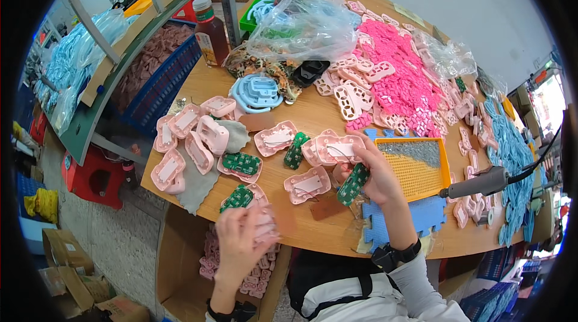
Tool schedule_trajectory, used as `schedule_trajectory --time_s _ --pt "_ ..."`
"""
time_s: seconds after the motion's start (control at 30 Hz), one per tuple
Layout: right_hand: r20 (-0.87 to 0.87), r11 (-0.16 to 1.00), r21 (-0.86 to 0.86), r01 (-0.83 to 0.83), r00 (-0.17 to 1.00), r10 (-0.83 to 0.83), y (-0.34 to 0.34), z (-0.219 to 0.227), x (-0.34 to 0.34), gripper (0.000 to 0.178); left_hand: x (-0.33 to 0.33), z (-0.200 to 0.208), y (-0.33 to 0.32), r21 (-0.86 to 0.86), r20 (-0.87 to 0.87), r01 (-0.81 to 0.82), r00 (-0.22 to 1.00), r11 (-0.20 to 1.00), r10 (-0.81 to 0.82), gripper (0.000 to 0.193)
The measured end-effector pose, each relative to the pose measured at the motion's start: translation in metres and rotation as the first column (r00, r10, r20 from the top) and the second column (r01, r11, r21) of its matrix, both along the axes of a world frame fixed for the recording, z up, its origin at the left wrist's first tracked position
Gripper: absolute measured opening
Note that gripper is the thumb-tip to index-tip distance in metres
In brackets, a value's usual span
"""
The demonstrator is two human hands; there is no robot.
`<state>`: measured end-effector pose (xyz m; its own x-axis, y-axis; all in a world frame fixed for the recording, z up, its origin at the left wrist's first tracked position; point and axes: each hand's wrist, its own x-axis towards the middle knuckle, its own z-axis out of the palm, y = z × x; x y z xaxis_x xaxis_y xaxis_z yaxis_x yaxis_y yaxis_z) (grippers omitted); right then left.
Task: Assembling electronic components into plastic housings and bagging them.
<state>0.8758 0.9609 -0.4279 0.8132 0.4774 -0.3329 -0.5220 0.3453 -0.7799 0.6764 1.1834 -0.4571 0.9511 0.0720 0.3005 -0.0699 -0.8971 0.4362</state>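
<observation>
My right hand (382,174) is closed round a pale pink plastic shell (340,148) with a white inset. A green circuit board (353,184) sits beneath that hand's fingers; whether it is joined to the shell I cannot tell. At the front edge of the table, my left hand (238,240) is smeared by motion, its fingers on a pink plastic piece (265,225). Just behind it another green circuit board (238,198) lies in a pink shell. Between the hands rests an open pink shell (307,185) with thin wires. More boards (241,164) lie in or beside shells.
A yellow tray (447,165) of small metal parts, a blue foam mat (421,219) and a grey electric screwdriver (478,183) are at the right. Pink parts (400,63) heap up behind. A bottle (211,36) stands far left. Below the edge is a cardboard box (174,256).
</observation>
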Motion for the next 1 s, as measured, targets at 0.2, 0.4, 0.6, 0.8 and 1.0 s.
schedule_trajectory --time_s 0.2,0.4,0.6,0.8,1.0 --pt "-0.067 1.000 0.025 -0.010 0.998 0.012 -0.005 0.003 -0.007 0.038 0.019 0.002 0.020 0.067 -0.094 -0.064 0.993 0.996 0.070 0.066" --pt "-0.085 0.999 0.042 -0.027 0.996 0.030 -0.014 0.015 -0.011 0.040 0.031 0.008 0.022 0.042 -0.196 0.021 0.980 0.999 -0.012 0.060" --pt "-0.075 0.999 0.031 -0.027 0.997 0.029 -0.016 0.017 -0.009 0.042 0.058 0.030 0.020 -0.102 0.012 0.078 0.997 0.992 -0.077 0.068" --pt "-0.062 0.997 0.063 -0.038 0.997 0.042 -0.013 0.018 -0.008 0.042 0.129 0.019 0.013 0.007 -0.037 0.109 0.993 0.994 -0.108 0.074" --pt "0.037 0.999 0.010 -0.043 0.998 0.042 -0.018 0.003 -0.010 0.042 0.150 0.021 0.007 0.146 -0.202 0.098 0.977 0.984 -0.068 0.075"
